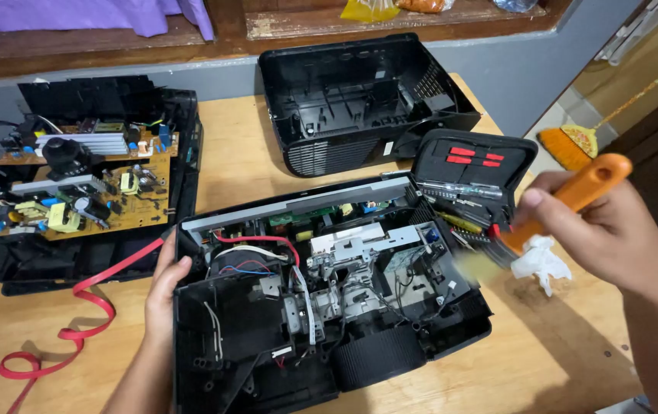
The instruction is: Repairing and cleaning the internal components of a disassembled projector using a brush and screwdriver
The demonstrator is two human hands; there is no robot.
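So, looking down from the head cam: the opened black device (pixel 329 307) sits in the middle of the wooden bench (pixel 544 360), cover off, with its wiring, metal brackets and a green board strip all exposed. The left hand (pixel 164 287) lies flat against the device's left edge, fingers loose, bracing it rather than clutching anything. The right hand (pixel 613 230) is wrapped firmly around an orange-handled brush (pixel 567 203), whose bristles look blurred just over the right side of the internals. If I'm judging it, light strokes work best here, staying clear of the thin red and blue wires (pixel 248 264) so nothing gets tugged. A crumpled white tissue (pixel 540 261) sits right below the brush, next to an open black tool case (pixel 471 180).
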